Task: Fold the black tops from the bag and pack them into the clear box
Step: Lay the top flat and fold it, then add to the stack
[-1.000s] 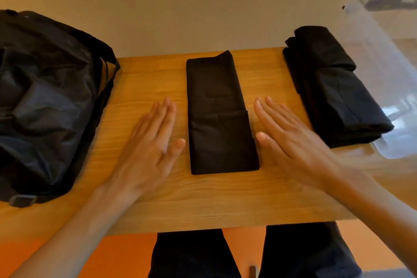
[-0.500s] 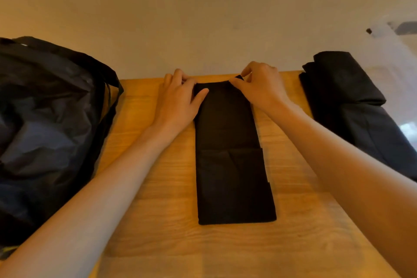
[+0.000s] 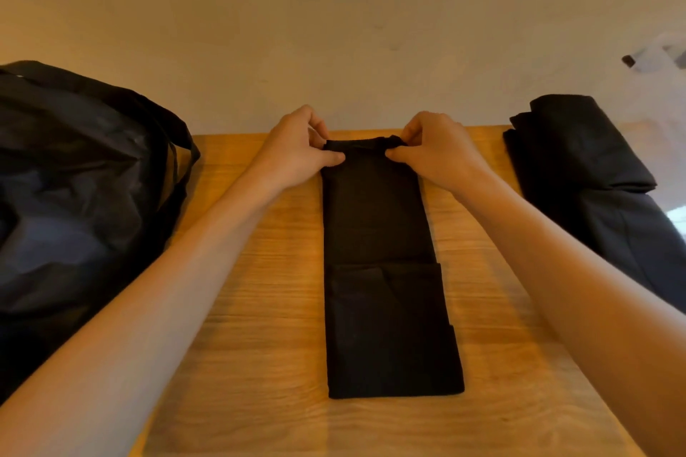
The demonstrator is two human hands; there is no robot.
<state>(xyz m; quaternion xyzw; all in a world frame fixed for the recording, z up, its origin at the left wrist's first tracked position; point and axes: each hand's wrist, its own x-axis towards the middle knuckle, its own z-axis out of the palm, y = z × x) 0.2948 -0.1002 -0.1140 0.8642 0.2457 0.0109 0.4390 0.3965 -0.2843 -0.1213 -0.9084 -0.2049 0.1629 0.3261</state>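
So, L to R: the bag sat slumped at the worktop's left edge, contents hidden. Your left hand and right hand each pinched a far corner of the black top, thumb against curled fingers. It lay mid-worktop as a long narrow strip, so approx. halfway thru its fold, I'd judge. Folded tops were stacked at right, not yet packed. The clear box was only a hazy rim far right. The far edge met the wall w/ no spare room. Bare wood showed either side of the strip.

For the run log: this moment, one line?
phase: folding | left hand: pinches black top far edge | right hand: same
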